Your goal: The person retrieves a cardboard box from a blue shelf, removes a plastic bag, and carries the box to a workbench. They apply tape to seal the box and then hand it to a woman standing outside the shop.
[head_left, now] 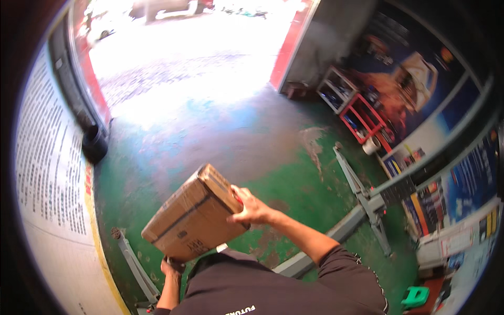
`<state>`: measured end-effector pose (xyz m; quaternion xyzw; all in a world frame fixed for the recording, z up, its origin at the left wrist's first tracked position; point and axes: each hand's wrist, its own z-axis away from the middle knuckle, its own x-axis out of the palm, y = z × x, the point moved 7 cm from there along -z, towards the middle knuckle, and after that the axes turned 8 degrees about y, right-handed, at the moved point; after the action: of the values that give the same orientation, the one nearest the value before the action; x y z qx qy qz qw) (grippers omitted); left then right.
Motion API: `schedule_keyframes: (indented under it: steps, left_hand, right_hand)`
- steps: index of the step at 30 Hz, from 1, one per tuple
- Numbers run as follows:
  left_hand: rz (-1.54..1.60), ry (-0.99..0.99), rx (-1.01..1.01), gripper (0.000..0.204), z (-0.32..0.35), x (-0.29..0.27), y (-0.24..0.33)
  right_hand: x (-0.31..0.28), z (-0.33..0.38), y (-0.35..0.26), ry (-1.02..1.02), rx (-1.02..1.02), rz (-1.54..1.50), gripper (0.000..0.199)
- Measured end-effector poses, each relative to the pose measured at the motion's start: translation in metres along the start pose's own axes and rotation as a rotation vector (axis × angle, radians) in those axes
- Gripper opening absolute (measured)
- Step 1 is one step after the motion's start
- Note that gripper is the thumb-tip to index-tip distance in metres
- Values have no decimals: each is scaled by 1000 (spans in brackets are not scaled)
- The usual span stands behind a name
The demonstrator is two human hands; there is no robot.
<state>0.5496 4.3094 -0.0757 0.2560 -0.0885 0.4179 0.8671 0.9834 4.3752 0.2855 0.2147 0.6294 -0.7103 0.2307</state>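
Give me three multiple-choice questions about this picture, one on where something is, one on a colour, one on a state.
1. Where is the green stool?
A. lower right, on the floor
B. at the sunlit doorway
C. on the red rack

2. What colour is the floor?
A. yellow
B. green
C. white

3. How is the cardboard box held?
A. flat on the floor
B. tilted, gripped by both hands
C. open, in one hand

Answers:
1 A, it stands at the picture's lower right edge.
2 B, worn green paint covers the floor.
3 B, the right hand grips its upper side and the left hand supports its lower edge, with the closed box slanted above the floor.
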Motion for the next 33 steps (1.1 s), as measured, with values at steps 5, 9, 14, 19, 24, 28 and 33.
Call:
schedule_keyframes:
  steps: [5, 9, 14, 19, 24, 28, 33]
  left_hand:
    - [-515, 315, 715, 14, -95, 111, 126]
    - [755, 11, 30, 9, -269, 236, 163]
    - [433, 103, 85, 16, -428, 428, 296]
    - [-282, 70, 193, 17, -511, 666, 482]
    - [-806, 120, 631, 31, -636, 848, 709]
    - [-688, 350, 702, 39, -743, 851, 830]
    - [-377, 782, 452, 38, -795, 752, 826]
  right_hand:
    - [-19, -225, -115, -114, -235, 177, 128]
    - [21, -445, -135, -165, -331, 247, 128]
    - [11, -720, -101, -127, -60, -44, 123]
    - [-74, -968, -117, -25, 123, -224, 101]
    - [-117, -1214, -147, 36, -32, 480, 112]
    - [-91, -1430, -137, -217, -106, 1073, 120]
    - [-79, -1679, -140, -361, -64, 1396, 125]
